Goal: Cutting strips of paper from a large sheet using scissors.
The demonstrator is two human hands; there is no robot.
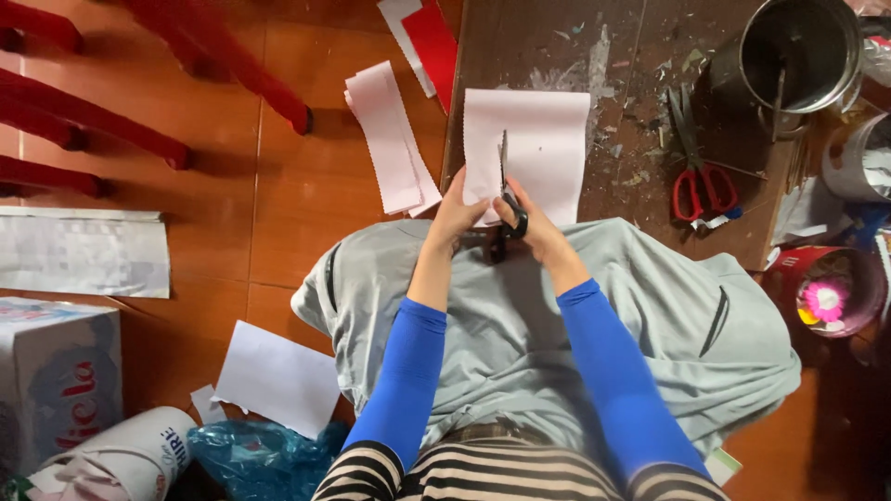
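Paper: a pale pink sheet (pixel 538 139) with pinked edges stands over the near edge of a scuffed brown bench (pixel 529 37), partly slit from its lower edge upward.
Left hand: the left hand (pixel 457 211) pinches the sheet's lower left corner between thumb and fingers.
Right hand: the right hand (pixel 531 221) is closed through the black handles of a pair of scissors (pixel 506 199), whose blades run up into the slit.
Sleeves: both forearms wear bright blue sleeves (pixel 408 371); a grey garment (pixel 520 315) is spread across the lap beneath them.
Cut pieces: a stack of pink strips (pixel 390 139) lies on the wooden floor (pixel 288 195) just left of the bench, with red and white pieces (pixel 425 37) beyond it.
Bench top: red-handled scissors (pixel 701 181) lie to the right of the sheet, near a metal can (pixel 798 51) at the far corner.
Floor, right: a red cup (pixel 826 292) holding a pink flower-shaped item sits beside the lap.
Floor, left: a white sheet (pixel 278 376), a blue plastic bag (pixel 255 455) and a cardboard box (pixel 56 380) lie close by; red chair legs (pixel 111 121) cross the upper left.
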